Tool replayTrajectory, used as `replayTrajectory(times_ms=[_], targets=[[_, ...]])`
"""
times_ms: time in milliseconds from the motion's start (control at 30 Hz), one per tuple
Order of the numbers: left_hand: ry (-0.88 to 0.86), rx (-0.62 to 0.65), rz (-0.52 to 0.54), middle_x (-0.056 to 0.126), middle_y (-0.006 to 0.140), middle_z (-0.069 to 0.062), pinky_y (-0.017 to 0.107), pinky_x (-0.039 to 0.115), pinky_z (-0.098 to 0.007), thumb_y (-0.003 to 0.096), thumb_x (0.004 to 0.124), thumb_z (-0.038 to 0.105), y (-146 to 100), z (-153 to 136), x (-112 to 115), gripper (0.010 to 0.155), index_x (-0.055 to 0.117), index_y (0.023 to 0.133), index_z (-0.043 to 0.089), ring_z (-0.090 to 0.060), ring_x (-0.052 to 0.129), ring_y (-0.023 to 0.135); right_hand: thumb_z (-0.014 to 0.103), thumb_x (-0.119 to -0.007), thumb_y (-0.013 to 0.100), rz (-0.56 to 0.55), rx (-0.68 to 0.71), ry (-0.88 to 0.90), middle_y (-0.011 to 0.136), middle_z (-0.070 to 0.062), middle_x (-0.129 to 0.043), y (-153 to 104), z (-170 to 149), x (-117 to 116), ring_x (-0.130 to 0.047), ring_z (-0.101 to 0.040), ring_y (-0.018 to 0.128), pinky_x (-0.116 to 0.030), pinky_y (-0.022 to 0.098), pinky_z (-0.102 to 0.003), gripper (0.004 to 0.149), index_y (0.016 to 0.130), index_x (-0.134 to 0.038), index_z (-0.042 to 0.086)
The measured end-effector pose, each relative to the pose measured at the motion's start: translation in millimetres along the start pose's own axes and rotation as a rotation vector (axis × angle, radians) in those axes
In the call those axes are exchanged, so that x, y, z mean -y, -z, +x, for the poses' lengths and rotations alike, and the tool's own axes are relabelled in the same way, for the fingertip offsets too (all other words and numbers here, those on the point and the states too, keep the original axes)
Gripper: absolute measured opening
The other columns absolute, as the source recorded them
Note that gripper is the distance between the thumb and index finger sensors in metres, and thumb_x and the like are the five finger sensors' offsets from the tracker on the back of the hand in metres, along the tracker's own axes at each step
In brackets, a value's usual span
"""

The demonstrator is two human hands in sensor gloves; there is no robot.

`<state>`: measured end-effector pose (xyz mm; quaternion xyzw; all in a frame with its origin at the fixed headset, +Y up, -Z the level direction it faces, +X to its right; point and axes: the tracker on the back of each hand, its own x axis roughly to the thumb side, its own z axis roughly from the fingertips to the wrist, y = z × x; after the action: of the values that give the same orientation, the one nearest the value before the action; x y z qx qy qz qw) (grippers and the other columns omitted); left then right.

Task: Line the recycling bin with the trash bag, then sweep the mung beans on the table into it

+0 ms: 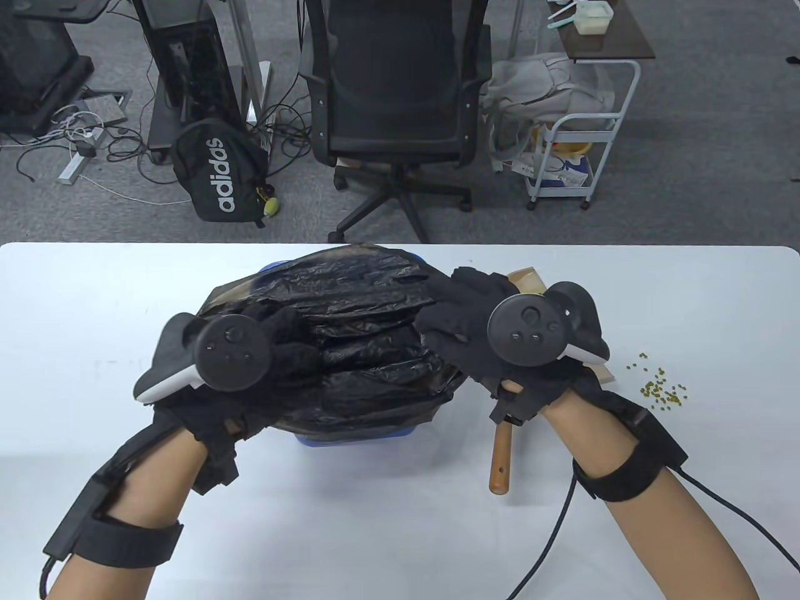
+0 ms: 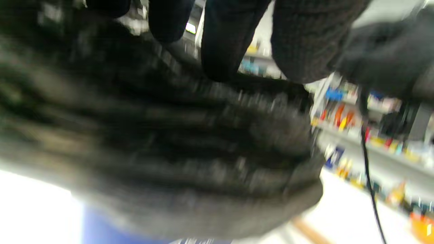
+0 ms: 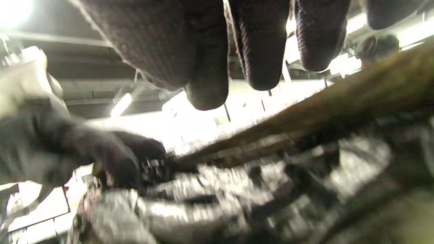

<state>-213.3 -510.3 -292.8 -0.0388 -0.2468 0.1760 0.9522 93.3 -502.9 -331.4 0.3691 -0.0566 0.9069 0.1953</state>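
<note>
Table view: the black trash bag is draped over the blue bin mid-surface; left hand and right hand lie on it, grip unclear. Mung beans sit right, beside a wooden brush. Wrist views: blurred bag, gloved fingers hanging apart

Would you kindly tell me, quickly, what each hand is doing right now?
Left hand: fingers on the crinkled black plastic trash bag; grip cannot be told.
Right hand: fingers on the same bag; grip cannot be told.
</note>
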Motion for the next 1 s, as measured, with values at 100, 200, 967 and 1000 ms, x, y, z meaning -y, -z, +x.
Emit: replayTrajectory(times_ms=[100,200,967,1000], targets=[[0.020,-0.058,0.056,0.051,0.123,-0.028,0.071,0.043,-0.083,0.0479,0.089,0.045,3.1,-5.4,-8.6,0.065,0.082,0.104,0.013,-0.074,0.037,0.105,0.035,-0.084,0.050,0.118,-0.055,-0.037,0.108,-0.038,-0.063,12.2,-7.7,-23.5,-0.062,-0.071,0.092,-0.049,0.059,-0.082,0.052,0.095,-0.088,0.010],[0.071,-0.176,-0.055,0.029,0.126,-0.029,0.070,0.040,-0.085,0.0467,0.089,0.051,22.3,-20.0,2.4,0.082,0.063,0.117,0.016,-0.078,0.025,0.102,0.039,-0.085,0.049,0.164,-0.096,-0.049,0.114,-0.040,-0.043,26.5,-16.7,-40.3,-0.051,-0.075,0.094,-0.046,0.059,-0.082,0.066,0.107,-0.075,0.011],[-0.001,-0.371,-0.244,-0.002,0.119,-0.030,0.073,0.041,-0.082,0.0453,0.096,0.044,97.2,-77.7,31.8,0.099,0.036,0.121,0.024,-0.076,0.021,0.104,0.045,-0.085,0.050,0.346,-0.349,0.100,0.114,-0.045,-0.022,71.3,-64.1,-65.5,-0.043,-0.076,0.095,-0.048,0.062,-0.079,0.089,0.118,-0.046,0.003],[-0.010,-0.369,-0.238,-0.001,0.119,-0.030,0.073,0.041,-0.082,0.0454,0.096,0.044,97.2,-78.2,30.4,0.097,0.039,0.121,0.021,-0.076,0.022,0.104,0.046,-0.084,0.050,0.358,-0.347,0.107,0.114,-0.045,-0.019,72.0,-65.2,-64.4,-0.040,-0.077,0.095,-0.046,0.062,-0.080,0.089,0.118,-0.046,0.003]])
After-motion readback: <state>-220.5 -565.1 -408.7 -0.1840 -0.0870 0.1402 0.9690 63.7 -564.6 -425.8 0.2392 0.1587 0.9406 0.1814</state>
